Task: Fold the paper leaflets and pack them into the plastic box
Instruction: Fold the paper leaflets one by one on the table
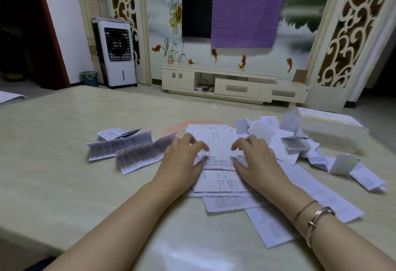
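A white printed leaflet [216, 140] lies on top of a pile of flat leaflets [222, 185] in the middle of the table. My left hand [182, 159] and my right hand [255, 157] both pinch its near edge between thumb and fingers, and that edge is bent up. To the right lies a heap of folded leaflets [295, 144]. A clear plastic box [330, 129] stands at the far right of the table, and what it holds is hard to see. On the left lie creased, unfolded leaflets [128, 150].
The marble table [64, 163] reaches to a near-left edge. Long paper strips [321, 193] trail toward my right forearm, which wears bracelets. Beyond the table stand a TV cabinet [233, 86], an air cooler [116, 52] and a small bin [90, 77].
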Tool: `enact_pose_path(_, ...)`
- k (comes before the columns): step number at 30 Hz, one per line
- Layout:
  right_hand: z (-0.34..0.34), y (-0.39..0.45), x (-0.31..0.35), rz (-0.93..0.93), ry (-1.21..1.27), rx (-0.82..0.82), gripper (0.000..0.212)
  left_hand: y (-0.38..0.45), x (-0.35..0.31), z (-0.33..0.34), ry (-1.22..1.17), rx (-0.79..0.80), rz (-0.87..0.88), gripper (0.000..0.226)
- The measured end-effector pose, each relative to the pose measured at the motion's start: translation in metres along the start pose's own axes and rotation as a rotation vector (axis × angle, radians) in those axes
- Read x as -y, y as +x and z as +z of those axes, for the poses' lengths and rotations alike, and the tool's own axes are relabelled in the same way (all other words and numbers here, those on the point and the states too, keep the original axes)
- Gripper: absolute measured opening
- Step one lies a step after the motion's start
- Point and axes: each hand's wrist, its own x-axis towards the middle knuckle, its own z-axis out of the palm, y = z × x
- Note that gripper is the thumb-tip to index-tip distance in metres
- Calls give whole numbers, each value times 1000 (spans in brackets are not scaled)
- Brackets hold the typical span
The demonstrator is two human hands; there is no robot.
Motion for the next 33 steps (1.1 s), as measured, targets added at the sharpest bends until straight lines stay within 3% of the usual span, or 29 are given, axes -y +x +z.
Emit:
enact_pose_path(4, -10, -7, -2, -187, 60, 67, 18, 0, 0, 3, 40, 46, 148, 32)
enact_pose_path(13, -26, -17, -1, -288, -46, 116, 30, -7, 1, 3, -64, 38, 111, 23)
enact_pose_path(16, -34, -21, 9, -328, 41, 122, 24, -7, 5, 2, -129, 36, 49, 20)
enact_pose_path(20, -35, -19, 18, -213, 381, 102, 10, -6, 3, -1, -312, 88, -8, 7)
enact_pose_path(23, -22, -7, 22, -23, 508, 80, 18, -6, 1, -4, -368, 101, -24, 4)
enact_pose_path(28, 3, -2, 23, 54, 302, 107, 28, -7, 0, -7, -428, 95, -128, 29)
enact_pose_path(33, 5, -6, 27, -8, 133, 22, 25, -9, 2, 1, -242, 101, 55, 27)
